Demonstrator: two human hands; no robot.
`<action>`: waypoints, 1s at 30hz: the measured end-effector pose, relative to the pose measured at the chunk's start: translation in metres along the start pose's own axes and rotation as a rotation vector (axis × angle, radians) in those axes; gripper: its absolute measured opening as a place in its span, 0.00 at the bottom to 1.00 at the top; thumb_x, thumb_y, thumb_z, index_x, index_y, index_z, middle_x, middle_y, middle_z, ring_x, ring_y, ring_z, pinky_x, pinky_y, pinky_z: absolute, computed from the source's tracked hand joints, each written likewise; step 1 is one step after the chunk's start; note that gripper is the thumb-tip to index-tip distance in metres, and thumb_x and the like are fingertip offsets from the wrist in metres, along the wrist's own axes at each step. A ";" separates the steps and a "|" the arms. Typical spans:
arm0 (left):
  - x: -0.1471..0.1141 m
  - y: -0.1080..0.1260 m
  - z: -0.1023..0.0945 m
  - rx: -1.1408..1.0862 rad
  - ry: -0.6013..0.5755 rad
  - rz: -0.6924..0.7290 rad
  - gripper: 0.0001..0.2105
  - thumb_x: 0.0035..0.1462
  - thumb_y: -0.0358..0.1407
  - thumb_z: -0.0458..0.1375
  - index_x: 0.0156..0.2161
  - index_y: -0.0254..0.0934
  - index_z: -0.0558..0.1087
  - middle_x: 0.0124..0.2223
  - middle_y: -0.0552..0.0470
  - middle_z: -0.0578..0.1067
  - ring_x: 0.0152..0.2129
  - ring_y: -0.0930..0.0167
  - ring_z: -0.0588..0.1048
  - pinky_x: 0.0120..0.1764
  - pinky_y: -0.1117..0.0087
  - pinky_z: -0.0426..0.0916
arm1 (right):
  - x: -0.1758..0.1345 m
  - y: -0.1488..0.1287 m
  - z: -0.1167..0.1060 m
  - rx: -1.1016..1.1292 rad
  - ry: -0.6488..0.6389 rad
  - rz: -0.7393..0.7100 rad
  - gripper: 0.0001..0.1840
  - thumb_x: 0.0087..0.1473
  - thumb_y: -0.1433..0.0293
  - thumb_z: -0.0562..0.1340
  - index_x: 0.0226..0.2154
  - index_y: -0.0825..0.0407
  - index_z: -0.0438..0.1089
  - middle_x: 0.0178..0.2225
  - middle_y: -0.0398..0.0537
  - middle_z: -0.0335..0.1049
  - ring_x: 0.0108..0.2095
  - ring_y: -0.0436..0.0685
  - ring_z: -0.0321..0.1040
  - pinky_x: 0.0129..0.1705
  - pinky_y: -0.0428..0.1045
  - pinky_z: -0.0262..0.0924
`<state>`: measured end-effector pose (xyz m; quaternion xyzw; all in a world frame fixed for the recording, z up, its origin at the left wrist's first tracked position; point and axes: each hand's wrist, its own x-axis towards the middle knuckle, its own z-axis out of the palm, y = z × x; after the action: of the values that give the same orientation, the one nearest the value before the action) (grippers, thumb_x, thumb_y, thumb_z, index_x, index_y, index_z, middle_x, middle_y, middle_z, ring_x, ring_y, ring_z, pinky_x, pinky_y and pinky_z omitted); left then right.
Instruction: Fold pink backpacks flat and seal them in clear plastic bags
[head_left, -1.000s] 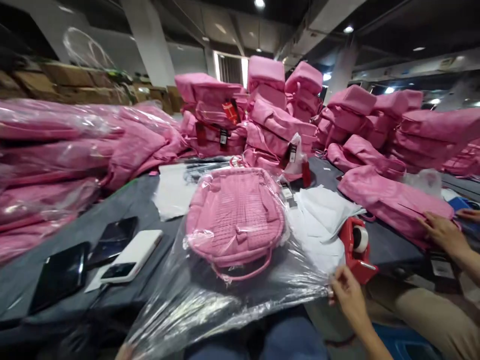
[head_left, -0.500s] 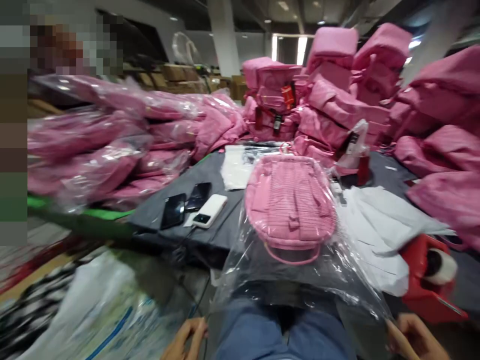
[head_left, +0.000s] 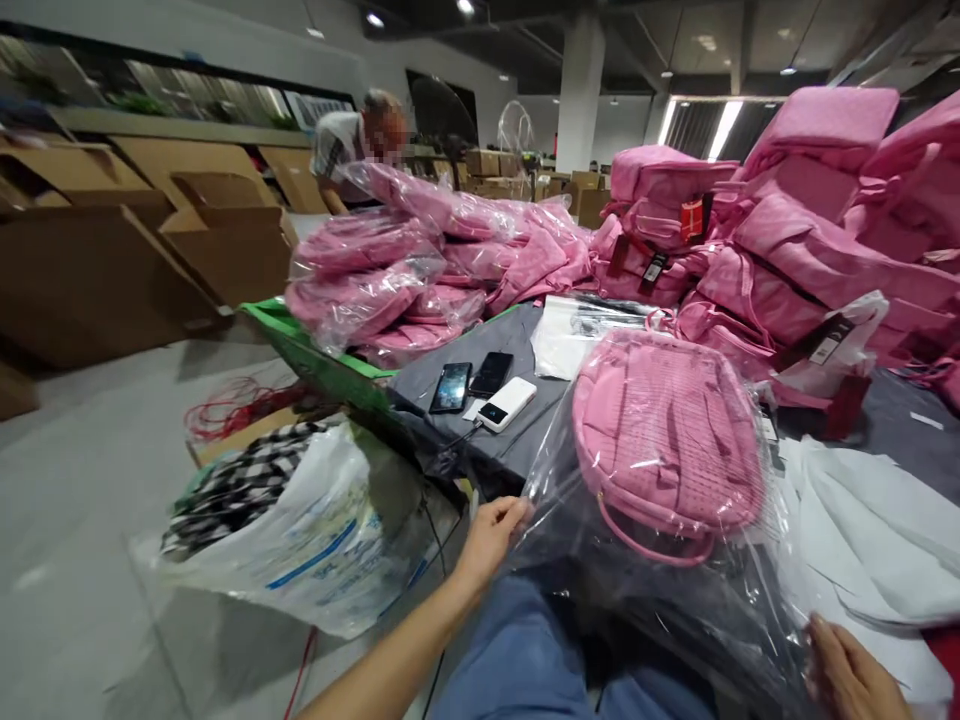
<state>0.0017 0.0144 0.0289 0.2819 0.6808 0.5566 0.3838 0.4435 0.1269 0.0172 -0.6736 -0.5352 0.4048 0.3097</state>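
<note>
A pink backpack (head_left: 671, 440) lies inside a clear plastic bag (head_left: 622, 590) at the near edge of the grey-covered table, its loop handle toward me. My left hand (head_left: 495, 530) pinches the left edge of the bag's near end. At the lower right my right hand (head_left: 851, 665) has its fingers closed on the bag's other side. Between the two hands the loose plastic spreads over my lap. White sheets (head_left: 877, 530) lie to the right of the backpack, and a stack of plastic sleeves (head_left: 562, 335) lies behind it.
Bagged pink backpacks (head_left: 390, 260) are piled at the left; unbagged ones (head_left: 810, 260) are stacked at the right. Two phones (head_left: 451, 388) and a white power bank (head_left: 508, 404) lie on the table. A white sack (head_left: 322, 540) and cardboard boxes (head_left: 112, 260) stand leftward. A person (head_left: 352, 150) bends behind the pile.
My view has swung left, bringing the boxes and the person into clear sight. My left hand has risen with the plastic edge, and the backpack now appears farther right and tilted.
</note>
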 end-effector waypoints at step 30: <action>0.039 -0.046 -0.099 0.902 -0.181 1.509 0.25 0.67 0.22 0.50 0.57 0.56 0.74 0.50 0.59 0.82 0.53 0.74 0.77 0.67 0.66 0.56 | -0.077 0.025 -0.008 -0.379 0.375 -0.978 0.10 0.63 0.66 0.63 0.44 0.40 0.81 0.43 0.48 0.80 0.44 0.58 0.78 0.49 0.52 0.73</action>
<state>-0.1005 -0.0173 -0.0155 0.8236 0.4351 0.3155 -0.1811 0.4548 0.0466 0.0166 -0.4512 -0.7846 -0.0162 0.4250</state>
